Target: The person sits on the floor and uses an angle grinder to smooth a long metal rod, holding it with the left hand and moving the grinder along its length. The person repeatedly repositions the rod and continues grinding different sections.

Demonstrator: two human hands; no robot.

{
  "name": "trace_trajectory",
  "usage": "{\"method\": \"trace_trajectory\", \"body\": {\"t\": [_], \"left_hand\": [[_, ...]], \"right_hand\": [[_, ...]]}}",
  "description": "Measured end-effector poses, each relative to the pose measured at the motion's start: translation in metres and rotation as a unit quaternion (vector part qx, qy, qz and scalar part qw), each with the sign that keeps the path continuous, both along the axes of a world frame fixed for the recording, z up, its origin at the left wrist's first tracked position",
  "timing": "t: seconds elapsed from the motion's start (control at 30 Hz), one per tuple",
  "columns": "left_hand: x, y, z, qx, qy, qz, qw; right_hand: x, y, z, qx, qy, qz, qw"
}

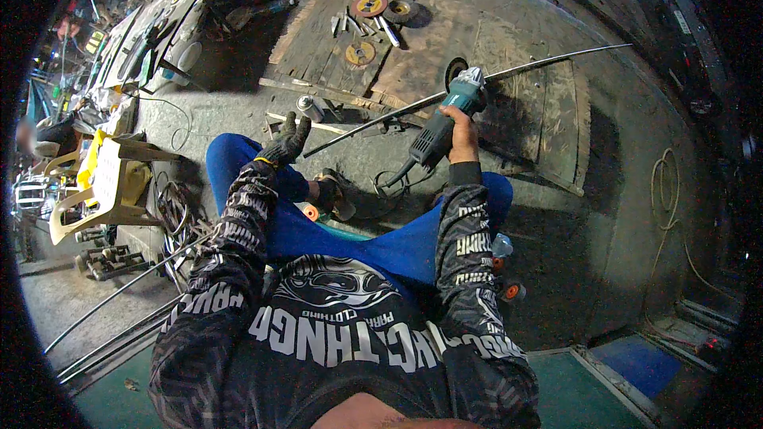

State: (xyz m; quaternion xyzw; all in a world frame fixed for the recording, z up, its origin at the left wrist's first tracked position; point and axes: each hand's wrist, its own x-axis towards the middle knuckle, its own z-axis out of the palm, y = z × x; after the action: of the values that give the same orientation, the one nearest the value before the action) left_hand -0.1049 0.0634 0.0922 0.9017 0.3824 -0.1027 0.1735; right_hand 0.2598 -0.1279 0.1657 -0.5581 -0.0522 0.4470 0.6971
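Observation:
My right hand (463,133), bare, is wrapped round the body of a teal and black angle grinder (447,123). The grinder's dark disc (456,70) is at its far end, close to a long thin metal rod (548,62). That rod slants across the wooden boards, its near end beside my left hand. In a dark glove, my left hand (290,143) is raised over my left knee, fingers apart and holding nothing. Just beyond it is a small silver can (309,108). The grinder's cord (391,184) trails down between my legs.
Wooden boards (509,40) lie ahead, bearing a red disc (369,5), an orange disc (360,52), a dark wheel (400,10) and several metal pieces (387,32). A pale plastic chair (119,179) and long rods (119,302) are at left. A hose (664,191) loops at right.

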Motion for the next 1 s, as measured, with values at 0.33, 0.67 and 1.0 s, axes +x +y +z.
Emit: {"method": "trace_trajectory", "body": {"t": [0.33,0.67,1.0], "left_hand": [[0.022,-0.016,0.045,-0.064,-0.119,0.238,0.962],[0.014,-0.007,0.029,-0.052,-0.123,0.262,0.956],[0.013,-0.004,0.002,-0.143,-0.282,0.325,0.891]], "right_hand": [[-0.005,-0.003,0.018,-0.037,0.000,0.004,0.999],[-0.006,-0.004,0.019,-0.024,0.015,0.007,1.000],[-0.007,-0.004,0.020,-0.027,0.021,0.002,0.999]]}}
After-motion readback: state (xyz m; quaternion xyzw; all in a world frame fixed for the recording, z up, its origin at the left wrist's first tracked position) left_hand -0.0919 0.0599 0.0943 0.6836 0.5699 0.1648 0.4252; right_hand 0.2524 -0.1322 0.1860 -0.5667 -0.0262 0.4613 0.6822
